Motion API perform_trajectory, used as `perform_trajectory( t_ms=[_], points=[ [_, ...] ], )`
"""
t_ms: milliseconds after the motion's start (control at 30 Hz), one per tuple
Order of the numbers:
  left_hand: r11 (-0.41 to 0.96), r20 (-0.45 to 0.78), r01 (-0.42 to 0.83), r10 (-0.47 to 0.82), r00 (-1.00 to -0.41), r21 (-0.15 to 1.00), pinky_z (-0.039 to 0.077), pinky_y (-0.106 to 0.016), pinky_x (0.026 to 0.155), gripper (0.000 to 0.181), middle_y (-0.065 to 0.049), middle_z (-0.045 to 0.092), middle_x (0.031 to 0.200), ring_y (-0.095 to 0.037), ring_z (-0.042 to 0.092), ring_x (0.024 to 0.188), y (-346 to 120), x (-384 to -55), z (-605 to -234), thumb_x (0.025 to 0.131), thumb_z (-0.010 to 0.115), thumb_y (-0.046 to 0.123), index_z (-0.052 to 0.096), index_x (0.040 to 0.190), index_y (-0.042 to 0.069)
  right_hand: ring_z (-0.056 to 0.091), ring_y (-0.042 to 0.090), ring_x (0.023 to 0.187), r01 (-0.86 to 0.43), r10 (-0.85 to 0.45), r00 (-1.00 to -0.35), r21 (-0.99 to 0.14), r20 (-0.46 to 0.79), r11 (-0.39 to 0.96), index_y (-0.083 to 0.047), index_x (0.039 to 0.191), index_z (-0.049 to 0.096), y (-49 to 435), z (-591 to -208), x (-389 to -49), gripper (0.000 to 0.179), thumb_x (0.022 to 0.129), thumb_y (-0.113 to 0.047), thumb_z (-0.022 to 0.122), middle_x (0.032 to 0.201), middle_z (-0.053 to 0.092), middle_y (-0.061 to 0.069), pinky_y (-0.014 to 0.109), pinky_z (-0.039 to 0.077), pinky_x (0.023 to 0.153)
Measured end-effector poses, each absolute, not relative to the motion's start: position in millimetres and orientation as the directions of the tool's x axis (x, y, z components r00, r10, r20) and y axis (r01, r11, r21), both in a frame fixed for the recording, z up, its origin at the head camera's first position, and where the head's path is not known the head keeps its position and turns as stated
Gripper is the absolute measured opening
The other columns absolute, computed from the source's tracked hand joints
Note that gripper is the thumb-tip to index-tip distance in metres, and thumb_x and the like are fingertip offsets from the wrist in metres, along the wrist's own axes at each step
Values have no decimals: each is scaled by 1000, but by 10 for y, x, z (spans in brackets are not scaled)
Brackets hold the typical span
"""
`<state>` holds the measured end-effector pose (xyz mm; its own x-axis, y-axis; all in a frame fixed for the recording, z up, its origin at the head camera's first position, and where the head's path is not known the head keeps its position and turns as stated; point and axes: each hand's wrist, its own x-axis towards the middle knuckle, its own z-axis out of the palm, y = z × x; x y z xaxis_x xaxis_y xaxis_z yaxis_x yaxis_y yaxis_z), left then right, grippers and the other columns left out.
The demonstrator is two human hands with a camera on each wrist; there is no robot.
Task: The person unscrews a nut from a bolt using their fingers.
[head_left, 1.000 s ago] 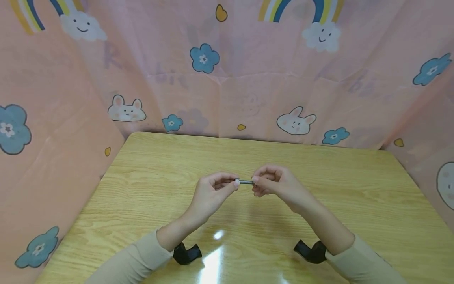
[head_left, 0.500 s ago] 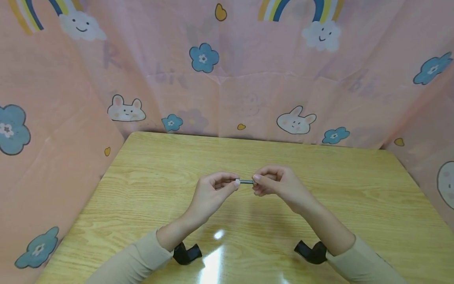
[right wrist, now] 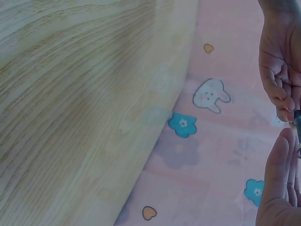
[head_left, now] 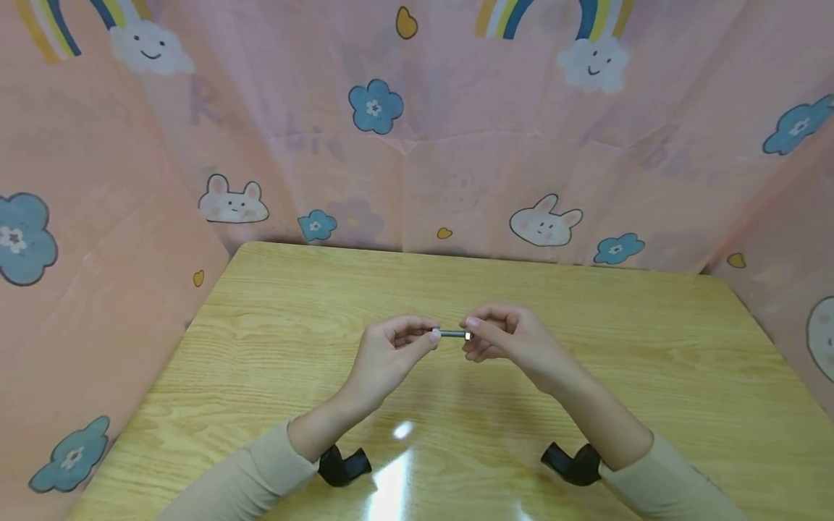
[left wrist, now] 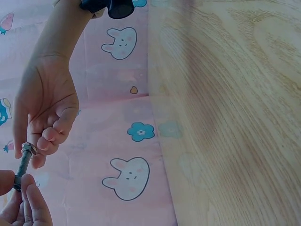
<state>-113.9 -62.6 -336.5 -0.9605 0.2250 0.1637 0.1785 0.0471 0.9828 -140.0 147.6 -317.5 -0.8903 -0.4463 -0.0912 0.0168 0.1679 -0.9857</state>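
In the head view a metal bolt (head_left: 452,333) is held level above the table. My left hand (head_left: 391,351) pinches its head end between thumb and fingers. On the bolt's other end sits a hex nut (head_left: 468,336), also seen in the left wrist view on the threaded shank (left wrist: 22,165). My right hand (head_left: 511,336) is beside this nut, its thumb just above it and its fingers behind. The left wrist view puts the nut between the right thumb and fingertips; contact is hard to tell. At the right wrist view's edge the bolt (right wrist: 297,123) is partly cut off.
Below the hands is a wood-grain table (head_left: 293,289). A pink printed cloth (head_left: 449,166) surrounds its back and sides. Black wrist-worn devices (head_left: 344,465) stick out from both beige sleeves (head_left: 250,470). Light reflects off the table's front.
The right thumb has shifted up off the nut, which now shows fully on the bolt's end. My left hand stays in place with its pinch on the bolt.
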Motion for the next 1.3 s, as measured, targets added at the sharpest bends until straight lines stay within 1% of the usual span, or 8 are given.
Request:
perform_trajectory(
  t_ms=[200, 300, 400, 500, 667, 900, 1133, 1300],
  points=[
    [46, 159, 173, 229, -960, 984, 54, -29, 77, 18, -10, 67, 91, -20, 66, 85, -623, -1136, -3364, 90, 63, 12, 67, 103, 0, 65, 18, 73, 9, -450, -889, -988, -80, 156, 10, 103, 55, 1483, -3180, -1398, 27, 93, -15, 58, 79, 65, 7, 36, 55, 73],
    [40, 160, 174, 239, -958, 984, 54, -30, 77, 19, -11, 67, 92, -21, 66, 86, -628, -1140, -3370, 90, 62, 12, 67, 104, 0, 65, 16, 77, -18, -453, -890, -989, -50, 146, 8, 104, 55, 1502, -3187, -1390, 24, 88, -8, 64, 87, 64, 6, 34, 55, 75],
    [36, 159, 172, 242, -957, 984, 54, -30, 78, 19, -12, 66, 93, -21, 65, 86, -631, -1141, -3375, 90, 62, 12, 67, 103, 0, 64, 17, 83, -42, -468, -883, -991, -23, 129, 7, 111, 54, 1524, -3190, -1378, 33, 83, -2, 67, 96, 61, 9, 33, 54, 77],
    [37, 157, 171, 237, -959, 985, 54, -29, 78, 19, -13, 66, 93, -22, 66, 86, -634, -1141, -3382, 90, 63, 11, 66, 103, -1, 64, 19, 84, -36, -487, -873, -992, -30, 125, 6, 114, 52, 1526, -3189, -1369, 32, 87, -7, 64, 96, 63, 11, 36, 54, 78],
    [41, 151, 165, 242, -959, 985, 53, -29, 78, 22, -16, 66, 94, -25, 66, 87, -618, -1143, -3376, 90, 63, 13, 66, 104, -2, 65, 19, 76, 10, -474, -877, -988, -83, 155, 7, 107, 54, 1528, -3183, -1360, 28, 95, -18, 56, 83, 66, 8, 37, 55, 77],
    [23, 153, 165, 259, -954, 986, 53, -30, 78, 19, -14, 66, 94, -25, 65, 88, -605, -1139, -3373, 90, 62, 12, 66, 104, -1, 64, 19, 83, -65, -498, -867, -988, -15, 144, 8, 108, 55, 1574, -3193, -1351, 31, 82, -1, 68, 93, 63, 13, 32, 55, 74],
    [23, 149, 160, 255, -955, 987, 54, -30, 78, 20, -17, 66, 95, -19, 66, 86, -617, -1132, -3376, 90, 62, 13, 67, 104, 0, 66, 23, 78, -63, -482, -876, -986, -21, 157, 8, 104, 57, 1537, -3183, -1361, 25, 92, -13, 60, 87, 65, 16, 38, 55, 75],
    [19, 158, 169, 256, -954, 986, 53, -30, 78, 20, -16, 66, 95, -22, 65, 87, -628, -1138, -3390, 90, 63, 12, 66, 105, 0, 64, 19, 84, -133, -481, -876, -975, 33, 176, 7, 101, 60, 1524, -3174, -1361, 21, 84, -4, 67, 95, 62, 16, 33, 55, 74]
  ],
)
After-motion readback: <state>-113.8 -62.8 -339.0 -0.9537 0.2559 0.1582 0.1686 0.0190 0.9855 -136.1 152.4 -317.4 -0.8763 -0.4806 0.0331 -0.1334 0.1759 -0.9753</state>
